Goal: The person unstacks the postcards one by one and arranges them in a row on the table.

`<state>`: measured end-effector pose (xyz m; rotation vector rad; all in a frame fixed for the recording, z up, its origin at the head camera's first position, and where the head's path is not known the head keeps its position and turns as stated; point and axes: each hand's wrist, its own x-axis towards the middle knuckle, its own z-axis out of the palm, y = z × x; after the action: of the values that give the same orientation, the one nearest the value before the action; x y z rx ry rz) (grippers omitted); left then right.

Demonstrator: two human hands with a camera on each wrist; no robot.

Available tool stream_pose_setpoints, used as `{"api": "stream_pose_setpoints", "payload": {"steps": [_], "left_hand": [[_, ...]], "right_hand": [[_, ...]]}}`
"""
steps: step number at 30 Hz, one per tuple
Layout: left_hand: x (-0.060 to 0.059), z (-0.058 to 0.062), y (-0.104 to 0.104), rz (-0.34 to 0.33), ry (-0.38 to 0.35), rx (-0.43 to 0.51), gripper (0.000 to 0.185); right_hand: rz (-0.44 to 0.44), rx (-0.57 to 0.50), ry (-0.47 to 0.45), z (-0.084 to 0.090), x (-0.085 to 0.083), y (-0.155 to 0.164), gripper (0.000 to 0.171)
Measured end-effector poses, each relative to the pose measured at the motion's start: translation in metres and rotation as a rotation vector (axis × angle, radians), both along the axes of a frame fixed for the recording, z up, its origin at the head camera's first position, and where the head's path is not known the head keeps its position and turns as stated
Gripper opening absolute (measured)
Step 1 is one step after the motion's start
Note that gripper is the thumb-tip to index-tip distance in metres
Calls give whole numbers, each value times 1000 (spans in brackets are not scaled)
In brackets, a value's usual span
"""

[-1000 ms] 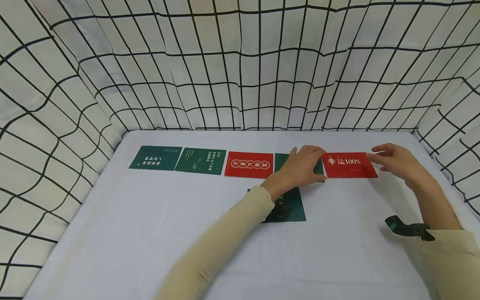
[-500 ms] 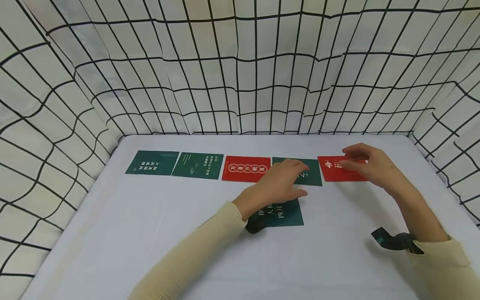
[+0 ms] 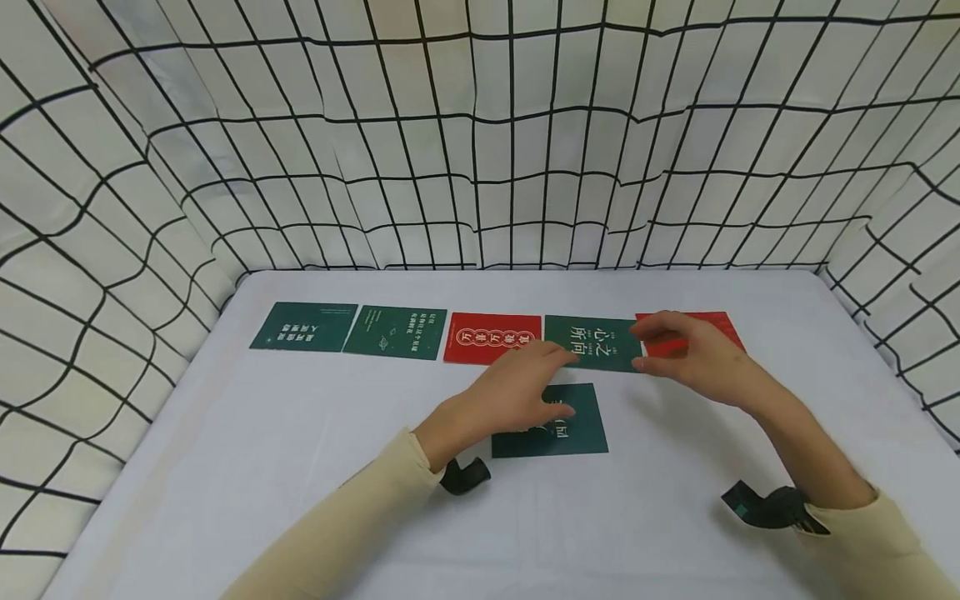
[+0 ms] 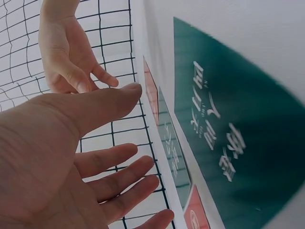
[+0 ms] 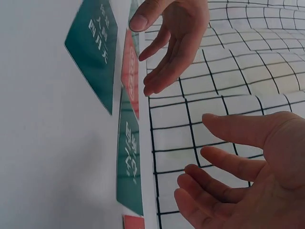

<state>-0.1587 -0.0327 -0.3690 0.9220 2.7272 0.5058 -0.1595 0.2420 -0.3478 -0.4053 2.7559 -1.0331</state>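
Five cards lie in a row at the back of the white table (image 3: 300, 467): two green cards (image 3: 303, 326) (image 3: 395, 332), a red card (image 3: 487, 337), a green card (image 3: 596, 342) and a red card (image 3: 701, 329) at the right end. One more green card (image 3: 558, 429) (image 4: 238, 138) (image 5: 93, 52) lies alone nearer to me. My left hand (image 3: 517, 387) (image 4: 71, 157) hovers open above this near card, fingers spread and holding nothing. My right hand (image 3: 678, 354) (image 5: 238, 162) is open too, over the gap between the last green card and the right red card.
White cloth with a black grid (image 3: 480, 150) walls the table on the back, left and right. Black wrist straps (image 3: 765, 507) (image 3: 465, 475) show at both cream sleeves. Bare table surface stretches in front of the cards toward me.
Both hands have drawn back toward me and leftward. The left hand left the fourth green card, now uncovered, and the right hand let go of the right red card's edge.
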Motion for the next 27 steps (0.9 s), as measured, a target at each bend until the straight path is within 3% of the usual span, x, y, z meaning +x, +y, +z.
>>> {"api": "stream_pose_setpoints", "payload": {"steps": [8,17,27], "left_hand": [[10,-4,-14,25,-29,-12,76],[15,-7,-22,25,-19,-30,80],[19,-11,-29,36,-44,-34,83]], "right_hand": [[116,-32,31,-9,9,-19,57],[154,-1,-46,-15,17,-32,67],[180,49,-103,-21,20,-42,66]]}}
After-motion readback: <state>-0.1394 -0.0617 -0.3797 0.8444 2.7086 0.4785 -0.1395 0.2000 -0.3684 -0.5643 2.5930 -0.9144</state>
